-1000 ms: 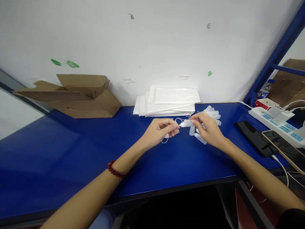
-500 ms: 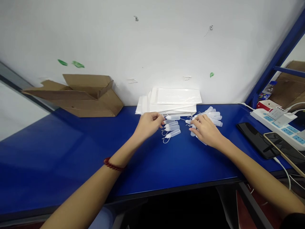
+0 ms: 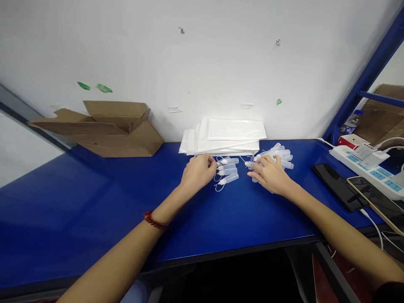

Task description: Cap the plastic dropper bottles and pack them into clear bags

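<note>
Item, left hand (image 3: pixel 198 171): yours, lying at the cap end of a short row of bottles (image 3: pixel 229 172); thumb and first finger are coming close together, though you are hiding the tips, so whether they are pinching a cord or cap cannot be told.

Item, the row: small clear bottles, lying on their sides on the counter (image 3: pixel 221 223) between your hands, one above another. Caps are pointing left, towards you-side left hand; bases are pointing right. Long axes are running nearly crosswise, the lowest bottle (image 3: pixel 231 177) slanting, cap down-left and base up-right. Cords are looping from the cap ends.

Item, right hand (image 3: pixel 270 173): yours, fingers spreading over a pile of bottles (image 3: pixel 286 158) and covering part of it. The pile's visible bases are fanning rightward, some slanting up-right.

Item, white bags (image 3: pixel 232 129): stacking flat behind the row, against the wall.

Item, cardboard box (image 3: pixel 126 143): standing at the left, flaps rising.

Item, black phone (image 3: pixel 339 185): lying right of the pile, near a power strip (image 3: pixel 368 168).
</note>
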Available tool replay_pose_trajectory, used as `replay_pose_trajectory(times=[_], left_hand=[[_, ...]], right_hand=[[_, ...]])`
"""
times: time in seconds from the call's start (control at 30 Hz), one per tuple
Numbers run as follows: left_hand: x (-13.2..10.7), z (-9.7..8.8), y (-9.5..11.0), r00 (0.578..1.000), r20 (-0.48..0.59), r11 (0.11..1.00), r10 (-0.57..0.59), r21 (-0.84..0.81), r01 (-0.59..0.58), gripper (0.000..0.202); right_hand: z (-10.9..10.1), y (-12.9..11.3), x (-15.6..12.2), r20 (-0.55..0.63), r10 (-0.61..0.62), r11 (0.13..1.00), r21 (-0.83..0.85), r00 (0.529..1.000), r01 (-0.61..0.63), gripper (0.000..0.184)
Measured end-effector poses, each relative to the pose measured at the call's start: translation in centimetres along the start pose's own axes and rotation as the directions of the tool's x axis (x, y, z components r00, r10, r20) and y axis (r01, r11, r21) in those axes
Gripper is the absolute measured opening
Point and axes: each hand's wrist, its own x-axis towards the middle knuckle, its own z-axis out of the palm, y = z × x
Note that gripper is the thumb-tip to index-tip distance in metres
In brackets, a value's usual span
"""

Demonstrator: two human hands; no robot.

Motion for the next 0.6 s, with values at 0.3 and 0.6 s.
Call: replay_pose_trajectory(times=[0.3,0.6], left_hand=[[-1.4,0.0,1.7,0.988,0.024,0.974,0.152,-0.171,-0.146,0.013],[-1.6,-0.1,2.4,0.959,0.211,0.741,0.191,-0.671,0.000,0.024]], right_hand=[[-1.3,1.1,0.0,-0.268,0.137,0.947,0.319,0.954,-0.046,0.005],[-2.7,0.7,-0.2,-0.337,0.112,0.885,0.461,0.935,0.061,0.018]])
